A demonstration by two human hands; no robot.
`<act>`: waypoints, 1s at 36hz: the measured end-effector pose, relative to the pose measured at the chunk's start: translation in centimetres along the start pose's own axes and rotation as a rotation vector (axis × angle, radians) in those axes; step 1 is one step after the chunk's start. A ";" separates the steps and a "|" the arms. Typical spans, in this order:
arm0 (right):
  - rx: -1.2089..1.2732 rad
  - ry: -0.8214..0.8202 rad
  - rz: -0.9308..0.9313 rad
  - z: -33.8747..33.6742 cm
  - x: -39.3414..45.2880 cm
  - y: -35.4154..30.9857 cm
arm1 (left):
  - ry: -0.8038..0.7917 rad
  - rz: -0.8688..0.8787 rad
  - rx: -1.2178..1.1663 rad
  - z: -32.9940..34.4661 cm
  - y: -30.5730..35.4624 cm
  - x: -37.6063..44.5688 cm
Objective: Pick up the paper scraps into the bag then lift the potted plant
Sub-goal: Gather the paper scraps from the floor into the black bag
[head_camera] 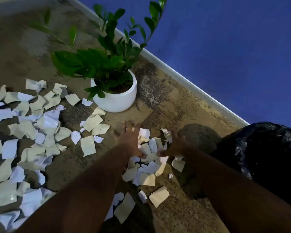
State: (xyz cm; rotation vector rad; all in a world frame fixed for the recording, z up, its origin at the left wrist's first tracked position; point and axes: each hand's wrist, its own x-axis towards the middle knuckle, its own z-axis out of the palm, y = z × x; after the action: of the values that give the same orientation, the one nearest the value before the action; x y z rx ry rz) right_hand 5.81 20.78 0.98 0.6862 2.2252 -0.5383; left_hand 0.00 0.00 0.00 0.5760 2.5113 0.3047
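Torn white and cream paper scraps lie scattered over the carpet, most of them to the left. A smaller heap of scraps sits between my two hands. My left hand presses flat on the left side of that heap, fingers spread. My right hand cups the heap's right side, its fingers bent over a crumpled scrap. The potted plant, green leaves in a round white pot, stands upright behind the heap. A black plastic bag sits at the right.
A blue wall with a white baseboard runs diagonally behind the plant and bag. The floor is mottled brown carpet. More scraps lie near my forearms.
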 end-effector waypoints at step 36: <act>0.107 0.404 -0.255 5.3 -2.3 -8.2 | 0.113 0.207 -0.164 0.6 0.0 0.4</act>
State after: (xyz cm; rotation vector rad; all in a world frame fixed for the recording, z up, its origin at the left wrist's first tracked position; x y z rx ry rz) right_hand 4.96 10.79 0.65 0.6090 2.7017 -0.6991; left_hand 0.00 0.19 -0.65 0.7718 2.5059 0.6306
